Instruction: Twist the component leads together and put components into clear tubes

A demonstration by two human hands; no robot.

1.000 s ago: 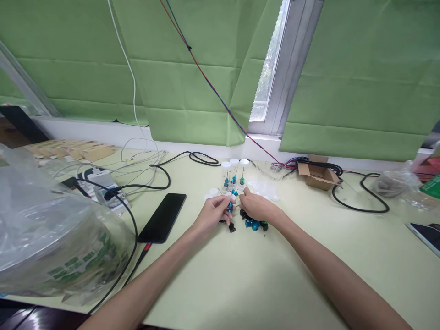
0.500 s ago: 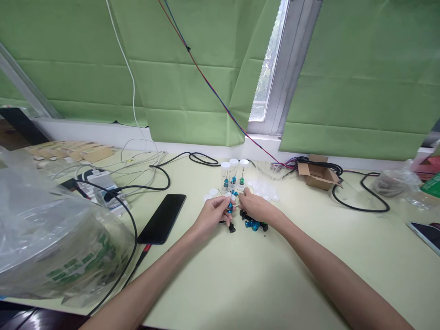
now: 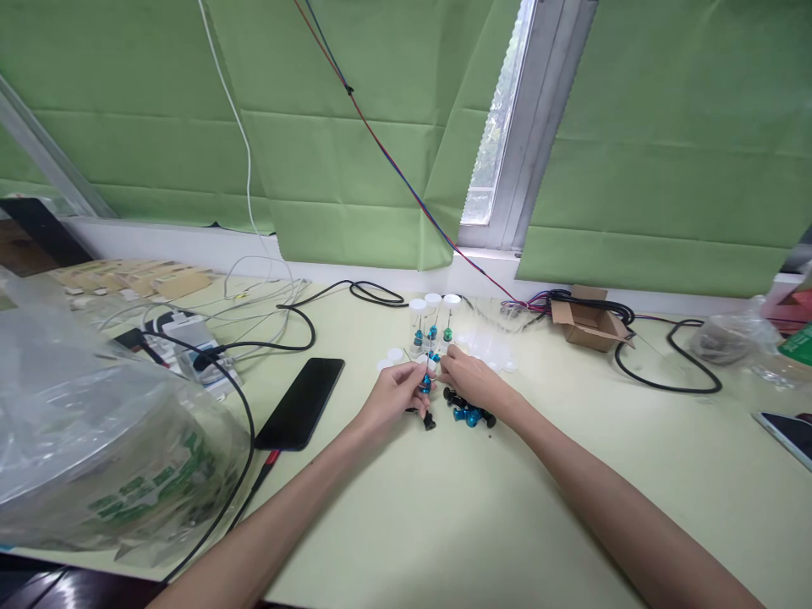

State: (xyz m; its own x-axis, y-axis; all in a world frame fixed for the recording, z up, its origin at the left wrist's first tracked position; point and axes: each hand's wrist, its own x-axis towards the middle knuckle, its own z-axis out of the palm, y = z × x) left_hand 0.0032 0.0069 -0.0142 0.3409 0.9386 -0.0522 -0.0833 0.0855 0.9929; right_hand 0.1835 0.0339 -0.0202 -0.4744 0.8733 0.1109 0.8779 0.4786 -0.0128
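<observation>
My left hand (image 3: 394,394) is closed in a pinch around a small shiny blue part with a thin stem (image 3: 425,384), held upright. Close on its right, my right hand (image 3: 470,377) has its fingers bent together; anything inside them is hidden. Behind the hands stand several clear vials with white caps (image 3: 432,300), containing blue or green stemmed parts (image 3: 448,334). Loose blue parts (image 3: 468,416) and black parts (image 3: 487,418) lie beneath my right hand. One black piece (image 3: 430,421) rests just below my left fingers.
Flat white caps (image 3: 394,355) lie left of the vials, and clear plastic pieces (image 3: 488,347) to the right. A black phone (image 3: 300,404), a large plastic bag (image 3: 120,440) and a power strip (image 3: 201,355) occupy the left side. An open cardboard box (image 3: 589,323) sits behind right among cables.
Both hands hold nearly the same pose, the blue part still in my left fingers. The whole view has shifted very slightly.
</observation>
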